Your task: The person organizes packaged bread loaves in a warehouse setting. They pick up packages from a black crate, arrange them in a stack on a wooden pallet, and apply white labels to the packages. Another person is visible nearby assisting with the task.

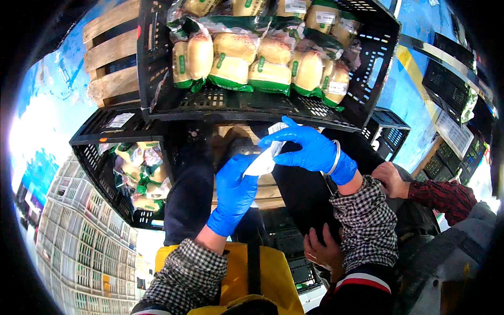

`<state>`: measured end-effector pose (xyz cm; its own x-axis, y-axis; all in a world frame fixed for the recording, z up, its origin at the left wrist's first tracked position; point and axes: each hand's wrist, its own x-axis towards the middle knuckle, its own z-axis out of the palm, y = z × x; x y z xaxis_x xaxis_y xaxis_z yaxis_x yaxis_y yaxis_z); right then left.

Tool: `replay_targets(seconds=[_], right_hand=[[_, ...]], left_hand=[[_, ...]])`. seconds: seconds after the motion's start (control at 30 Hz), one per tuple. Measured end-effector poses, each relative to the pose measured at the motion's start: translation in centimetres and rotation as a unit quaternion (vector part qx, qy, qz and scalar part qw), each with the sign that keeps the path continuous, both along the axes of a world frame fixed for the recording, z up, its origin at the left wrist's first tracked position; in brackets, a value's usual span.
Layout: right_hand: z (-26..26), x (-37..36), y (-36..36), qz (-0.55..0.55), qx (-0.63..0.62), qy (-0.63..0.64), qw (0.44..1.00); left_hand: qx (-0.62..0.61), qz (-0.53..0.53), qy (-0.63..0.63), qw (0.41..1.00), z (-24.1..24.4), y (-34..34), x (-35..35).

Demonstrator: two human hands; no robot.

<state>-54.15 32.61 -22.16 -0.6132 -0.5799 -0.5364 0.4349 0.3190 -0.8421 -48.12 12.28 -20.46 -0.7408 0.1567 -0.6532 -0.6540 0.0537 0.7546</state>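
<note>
My left hand (235,193), in a blue glove, grips the lower end of a white paper label strip (263,160) between thumb and fingers. Across the strip's upper part lie the fingers of my right hand (305,147), also gloved in blue, with the thumb at its right edge. Printing shows near the strip's top. Just beyond my hands is a large black plastic crate (252,106) holding rows of clear, green-ended bags of pale produce (232,59). Some bags, such as the one at the right end (338,87), bear white printed labels.
To the left stands another black crate (114,138) with more bags (143,173). White plastic crates (90,232) are stacked lower left. A wooden pallet (112,55) lies upper left. Close on my right sits another person, their hand (390,179) and other hand (325,248) visible.
</note>
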Motion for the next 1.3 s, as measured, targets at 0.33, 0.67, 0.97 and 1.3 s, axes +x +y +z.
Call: replay_targets(seconds=[0.33,0.67,0.97,1.3], right_hand=[[0.7,1.1,-1.5,-0.154,0.064,-0.053,0.985],[-0.9,-1.6,0.2,-0.378,0.110,0.011,0.919],[-13.2,-8.3,7.2,0.426,0.412,0.413,0.691],[-17.7,-8.8,6.7,0.406,0.445,0.294,0.742]], left_hand=[[-0.116,-0.064,0.102,0.986,0.5,0.8,-1.5],[-0.195,-0.145,0.025,0.970,0.0,-0.5,-0.4],[-0.204,-0.171,0.027,0.963,0.2,-0.9,-0.8],[-0.191,-0.131,-0.002,0.973,-0.6,-2.4,-1.2]])
